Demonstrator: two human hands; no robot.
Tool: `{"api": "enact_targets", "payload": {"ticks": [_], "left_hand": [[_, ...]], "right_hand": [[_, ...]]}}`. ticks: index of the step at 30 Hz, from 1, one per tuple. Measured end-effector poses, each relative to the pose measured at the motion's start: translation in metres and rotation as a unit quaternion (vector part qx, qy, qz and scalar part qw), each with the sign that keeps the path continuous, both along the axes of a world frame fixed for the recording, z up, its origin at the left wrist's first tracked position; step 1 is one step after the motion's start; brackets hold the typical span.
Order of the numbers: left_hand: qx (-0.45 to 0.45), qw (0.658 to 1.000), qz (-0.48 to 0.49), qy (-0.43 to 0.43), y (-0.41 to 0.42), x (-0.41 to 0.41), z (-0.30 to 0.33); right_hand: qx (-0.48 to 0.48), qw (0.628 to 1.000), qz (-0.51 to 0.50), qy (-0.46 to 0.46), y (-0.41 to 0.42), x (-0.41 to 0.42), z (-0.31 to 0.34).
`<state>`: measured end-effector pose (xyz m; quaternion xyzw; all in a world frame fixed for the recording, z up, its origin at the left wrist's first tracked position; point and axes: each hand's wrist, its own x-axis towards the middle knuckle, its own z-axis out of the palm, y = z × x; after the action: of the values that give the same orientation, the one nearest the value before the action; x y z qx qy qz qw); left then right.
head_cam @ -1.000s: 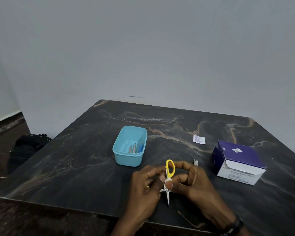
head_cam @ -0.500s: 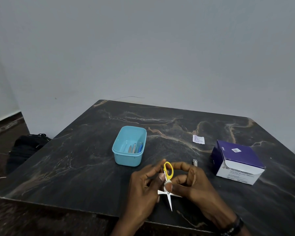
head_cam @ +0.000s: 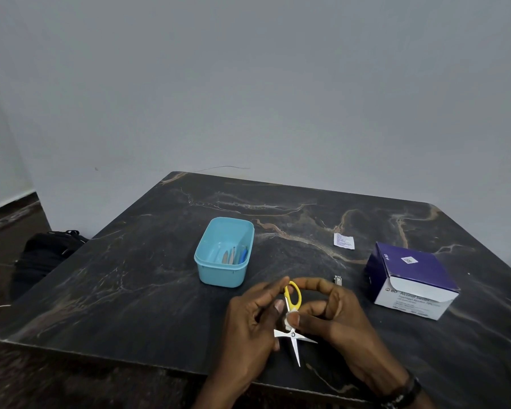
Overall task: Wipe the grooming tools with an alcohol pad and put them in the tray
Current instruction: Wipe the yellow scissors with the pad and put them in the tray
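Small scissors [head_cam: 292, 299] with yellow handles and silver blades are held over the table's near edge, blades spread wide apart. My left hand [head_cam: 254, 323] grips the handle side. My right hand [head_cam: 334, 317] pinches a small white alcohol pad [head_cam: 289, 317] against the scissors just above the pivot. A light blue tray [head_cam: 207, 270] stands behind and to the left of my hands, with a few slim tools [head_cam: 233, 255] lying in it. A small metal nail clipper [head_cam: 337, 280] lies on the table just beyond my right hand.
A purple and white alcohol swab box [head_cam: 410, 278] sits at the right. A torn white pad wrapper [head_cam: 343, 241] lies behind it towards the middle. The dark marble table [head_cam: 130, 276] ends close in front of me. A black bag [head_cam: 45, 255] rests on the floor at left.
The scissor blades have swung apart from nearly closed to wide open. The pad has slid down the scissors towards the pivot, and both hands have dropped slightly towards the table's near edge.
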<state>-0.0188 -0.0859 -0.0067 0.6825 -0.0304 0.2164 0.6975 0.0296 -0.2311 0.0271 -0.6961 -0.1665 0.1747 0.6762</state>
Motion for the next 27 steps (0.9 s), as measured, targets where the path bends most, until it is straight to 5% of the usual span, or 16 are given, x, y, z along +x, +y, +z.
{"api": "enact_targets", "payload": {"ticks": [8,27], "left_hand": [[-0.017,1.000,0.022,0.013,-0.0004,-0.0002,-0.0002],[-0.075,0.995,0.047,0.048,-0.0027,-0.0009,0.0032]], "right_hand": [[-0.058,0.996,0.062,-0.007,-0.0020,0.0014,0.0059],[-0.030,1.000,-0.007,0.002,0.0027,-0.0022,0.0041]]}}
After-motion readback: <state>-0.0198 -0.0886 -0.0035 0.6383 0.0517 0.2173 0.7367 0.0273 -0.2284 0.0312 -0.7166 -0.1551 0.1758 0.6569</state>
